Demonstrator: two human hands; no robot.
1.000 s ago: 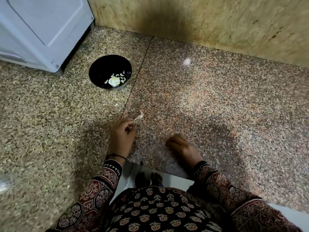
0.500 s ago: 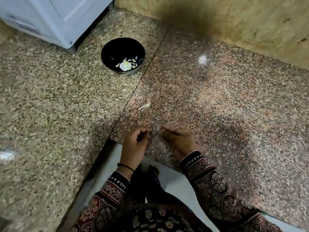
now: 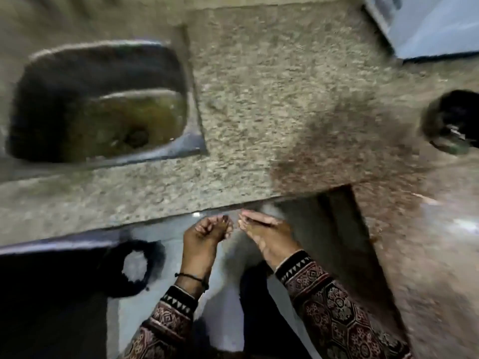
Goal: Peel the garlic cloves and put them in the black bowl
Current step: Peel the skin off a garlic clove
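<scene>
Black bowl sits far right of both grips, on the worktop.
Right grip nearer, fingers straight, empty; left grip curled, around what I cannot tell.

Our desk is speckled beige-and-grey stone, and it turns a redder brown speckle over on the right. The sink has a dull steel-grey rim and a murky greenish-brown bottom. The bowl is black, pretty blurry though. Top right we've got a pale blue-grey appliance. The right sleeve and left sleeve are dark maroon with a cream-and-black block print, and the cuffs are black with white triangles. There's a black thread band on the left wrist. The floor is pale grey.
</scene>
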